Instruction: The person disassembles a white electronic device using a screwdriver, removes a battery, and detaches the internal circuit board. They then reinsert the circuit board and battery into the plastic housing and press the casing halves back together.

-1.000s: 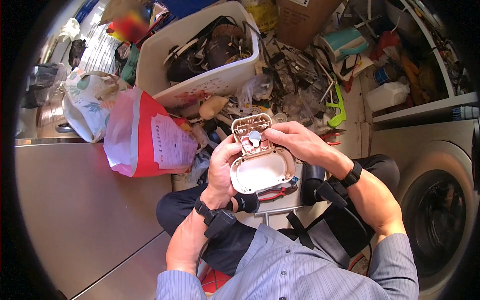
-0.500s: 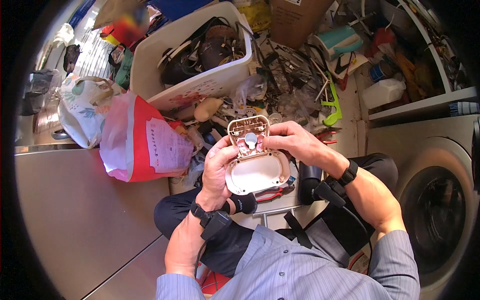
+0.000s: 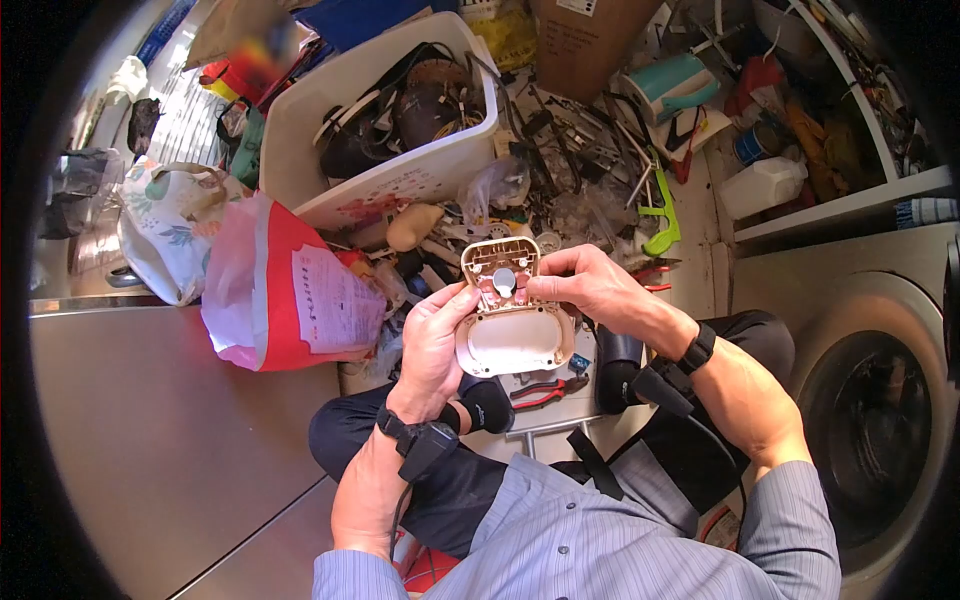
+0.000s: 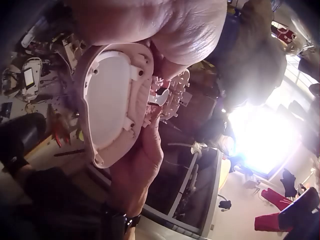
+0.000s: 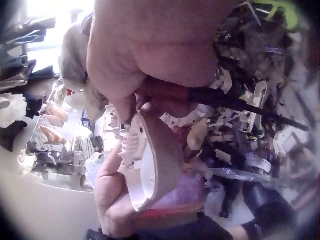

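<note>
Casing (image 3: pixel 515 342) open, roughly halfway imo
Left hand (image 3: pixel 432 345) and right hand (image 3: pixel 600 285) pinch it above the pliers (image 3: pixel 545 392), right also gripping a dark rod (image 5: pixel 250 106); inner parts (image 3: pixel 504 281) probably left to sort.

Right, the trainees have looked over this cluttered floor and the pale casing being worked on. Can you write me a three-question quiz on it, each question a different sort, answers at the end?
1. True or false: the left grip and the right grip both touch the pale plastic casing.

2. Where are the red-and-black pliers nearest the person?
a) Inside the white tub
b) Between the feet
c) On top of the washing machine

3. Fill in the colour: in the head view, a bright ____ plastic piece lies to the right of the casing.

Key: 1 true; 2 b; 3 green.
</note>
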`<action>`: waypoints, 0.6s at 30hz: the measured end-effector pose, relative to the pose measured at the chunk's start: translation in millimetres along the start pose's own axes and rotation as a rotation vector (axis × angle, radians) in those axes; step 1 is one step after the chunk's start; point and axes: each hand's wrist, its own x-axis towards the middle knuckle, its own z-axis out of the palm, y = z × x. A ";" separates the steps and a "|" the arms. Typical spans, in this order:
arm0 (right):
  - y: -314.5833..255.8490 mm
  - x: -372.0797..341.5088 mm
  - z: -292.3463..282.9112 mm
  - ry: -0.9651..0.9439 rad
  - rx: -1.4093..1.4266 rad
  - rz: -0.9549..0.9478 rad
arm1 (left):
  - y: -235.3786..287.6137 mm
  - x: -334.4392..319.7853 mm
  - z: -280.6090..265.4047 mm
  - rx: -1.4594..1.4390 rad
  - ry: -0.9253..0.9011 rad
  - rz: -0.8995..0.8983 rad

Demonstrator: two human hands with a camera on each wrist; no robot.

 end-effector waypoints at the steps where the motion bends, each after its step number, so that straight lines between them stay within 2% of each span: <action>1: 1.2 -0.1 0.7 -0.001 0.007 0.011 | -0.3 -0.4 0.8 0.000 0.000 -0.001; 8: 6.4 0.8 5.4 -0.013 0.045 0.030 | -5.8 -3.0 4.7 0.026 -0.009 -0.013; 18: 9.0 -0.2 8.6 0.017 0.123 -0.041 | -6.2 -0.7 2.0 0.017 0.001 -0.011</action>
